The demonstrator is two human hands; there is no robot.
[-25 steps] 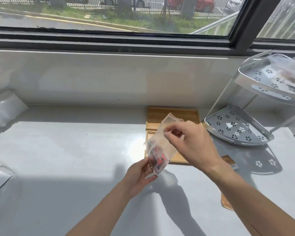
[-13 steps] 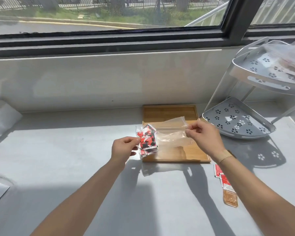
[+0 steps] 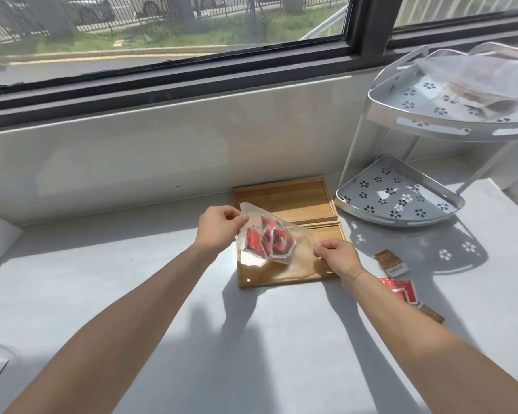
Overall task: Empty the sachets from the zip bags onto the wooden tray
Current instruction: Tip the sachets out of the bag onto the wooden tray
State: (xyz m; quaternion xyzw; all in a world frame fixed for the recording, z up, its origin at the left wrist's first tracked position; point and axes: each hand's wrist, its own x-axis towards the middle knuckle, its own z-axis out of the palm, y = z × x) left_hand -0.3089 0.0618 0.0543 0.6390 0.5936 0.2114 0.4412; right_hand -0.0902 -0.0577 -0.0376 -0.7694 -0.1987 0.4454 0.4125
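Nearest, pinched between right hand (image 3: 336, 254) and left hand (image 3: 220, 227): a clear zip bag (image 3: 277, 242), stretched slantwise in the air, each hand clamped on one end, the left-hand end held higher, red sachets (image 3: 268, 242) bunched inside toward the left hand. Directly beneath and beyond both hands, on the pale surface (image 3: 102, 264): the wooden tray (image 3: 284, 198), two bare compartments visible; loose red and brown sachets (image 3: 398, 282) just right of the right hand. Farther right and beyond: a white two-tier corner rack (image 3: 416, 127), another clear bag (image 3: 476, 76) on its upper shelf.
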